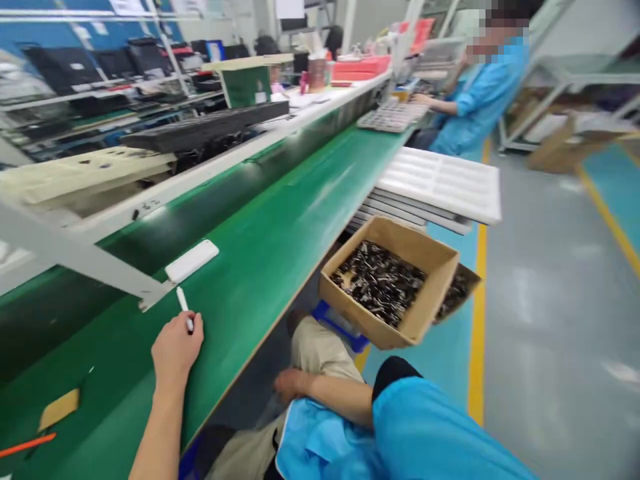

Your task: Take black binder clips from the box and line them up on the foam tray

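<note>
My left hand [176, 350] rests on the green workbench mat [260, 230], gripping a white marker [183, 305] whose tip points away from me. A white rectangular block [192, 261] lies a short way beyond the marker, apart from my hand. My right hand [291, 384] lies across my khaki trousers [315, 350] and holds nothing. Beside my knee, a cardboard box [425, 252] is heaped with small dark metal parts. A second, smaller box [467, 280] sits behind it, with similar parts.
A stack of white trays [440, 183] stands at the bench edge. A co-worker in a blue smock [480, 110] works further along, with a perforated tray [393, 117] nearby. A small tan card [59, 409] and an orange pen [27, 445] lie near the bench's front left.
</note>
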